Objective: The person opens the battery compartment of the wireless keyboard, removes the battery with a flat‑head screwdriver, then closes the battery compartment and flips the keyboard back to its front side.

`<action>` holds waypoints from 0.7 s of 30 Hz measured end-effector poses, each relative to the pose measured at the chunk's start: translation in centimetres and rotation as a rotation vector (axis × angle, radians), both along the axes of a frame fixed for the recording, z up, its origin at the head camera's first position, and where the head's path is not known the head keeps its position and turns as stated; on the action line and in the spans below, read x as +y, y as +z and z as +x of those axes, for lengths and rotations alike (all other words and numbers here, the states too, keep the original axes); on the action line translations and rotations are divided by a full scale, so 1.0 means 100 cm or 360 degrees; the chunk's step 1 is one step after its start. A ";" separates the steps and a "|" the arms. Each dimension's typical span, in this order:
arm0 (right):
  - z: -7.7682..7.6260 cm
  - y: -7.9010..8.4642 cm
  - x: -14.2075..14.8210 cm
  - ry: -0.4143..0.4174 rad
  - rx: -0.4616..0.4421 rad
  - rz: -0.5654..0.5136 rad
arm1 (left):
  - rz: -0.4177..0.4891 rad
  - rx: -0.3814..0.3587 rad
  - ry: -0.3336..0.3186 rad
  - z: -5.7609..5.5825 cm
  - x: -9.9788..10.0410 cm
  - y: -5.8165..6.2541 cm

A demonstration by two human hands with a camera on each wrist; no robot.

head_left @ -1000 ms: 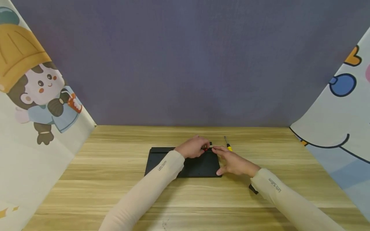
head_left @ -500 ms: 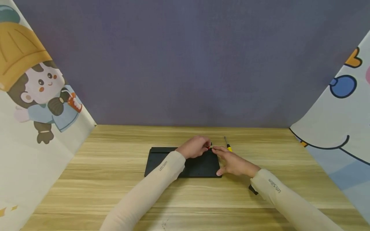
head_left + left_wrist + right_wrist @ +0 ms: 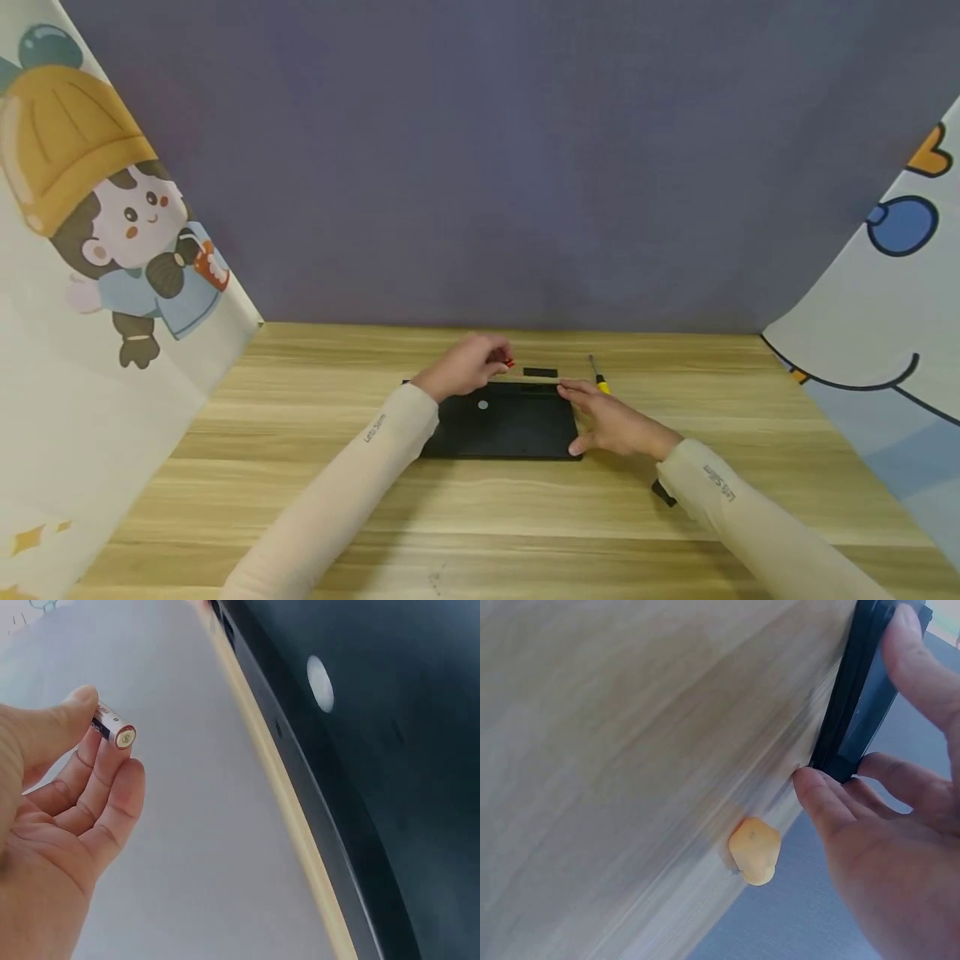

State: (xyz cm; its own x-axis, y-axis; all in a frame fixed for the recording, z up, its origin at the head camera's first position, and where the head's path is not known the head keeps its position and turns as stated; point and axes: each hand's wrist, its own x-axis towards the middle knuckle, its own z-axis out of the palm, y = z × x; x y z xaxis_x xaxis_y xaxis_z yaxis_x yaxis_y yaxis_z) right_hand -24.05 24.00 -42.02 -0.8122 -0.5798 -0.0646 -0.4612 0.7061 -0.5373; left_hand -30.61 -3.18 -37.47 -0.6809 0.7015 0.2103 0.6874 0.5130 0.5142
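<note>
A black, flat keyboard-like device (image 3: 517, 429) lies on the wooden table with a pale round spot (image 3: 320, 684) on its upturned face. Above its far edge, my left hand (image 3: 468, 365) pinches a small cylindrical battery (image 3: 116, 727) between thumb and fingers, one end of it facing the camera. At the device's right end, my right hand (image 3: 618, 423) grips the side, thumb at the near corner and fingers at the far corner. A dark slot (image 3: 536, 388) shows along the far edge near the right fingers. Just behind it lies a narrow black strip (image 3: 540, 372), perhaps a cover.
Beyond the right hand lies a screwdriver (image 3: 602, 384) with a yellow and black handle. A small black object (image 3: 663, 493) is partly hidden by the right sleeve. A grey panel (image 3: 495, 167) rises behind the table (image 3: 300, 417), and printed panels flank it.
My left hand has moved left, away from the slot, with the battery still pinched, uncovering the black strip. My right hand stays at the device's right end. The head view has shifted slightly.
</note>
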 end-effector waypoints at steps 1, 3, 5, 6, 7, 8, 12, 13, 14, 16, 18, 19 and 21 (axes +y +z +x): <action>0.000 0.000 0.000 -0.0005 -0.0007 0.0004 | 0.0001 0.0017 0.0028 -0.002 -0.007 0.000; 0.000 0.000 -0.001 0.0000 0.0004 0.0018 | 0.0004 0.0045 0.0082 -0.005 -0.022 -0.001; 0.000 0.000 -0.001 0.0000 0.0002 0.0016 | -0.0006 0.0076 0.0138 -0.008 -0.037 -0.002; 0.000 0.000 -0.001 0.0008 0.0008 0.0014 | -0.0017 0.0079 0.0172 -0.009 -0.045 -0.003; 0.000 0.000 -0.001 0.0014 0.0010 0.0010 | -0.0031 0.0089 0.0198 -0.011 -0.051 -0.005; 0.000 0.000 0.000 0.0020 0.0015 0.0009 | -0.0049 0.0093 0.0225 -0.013 -0.057 -0.007; 0.001 0.000 0.001 0.0013 0.0004 -0.0001 | -0.0117 0.0033 0.0328 -0.020 -0.079 -0.014; 0.001 -0.001 0.001 0.0014 0.0010 -0.0001 | -0.0130 0.0006 0.0352 -0.022 -0.084 -0.016; 0.001 -0.001 0.001 0.0009 0.0008 -0.0003 | -0.0139 -0.0024 0.0379 -0.024 -0.088 -0.017; 0.001 -0.001 0.001 0.0004 0.0013 -0.0004 | -0.0162 -0.0055 0.0438 -0.027 -0.095 -0.018; 0.000 -0.002 0.000 0.0004 0.0014 -0.0008 | -0.0195 -0.0075 0.0503 -0.029 -0.100 -0.020; -0.001 -0.003 0.000 0.0009 0.0021 -0.0008 | -0.0212 -0.0094 0.0541 -0.030 -0.103 -0.020; -0.001 -0.003 0.000 0.0010 0.0021 -0.0006 | -0.0237 -0.0125 0.0608 -0.032 -0.107 -0.024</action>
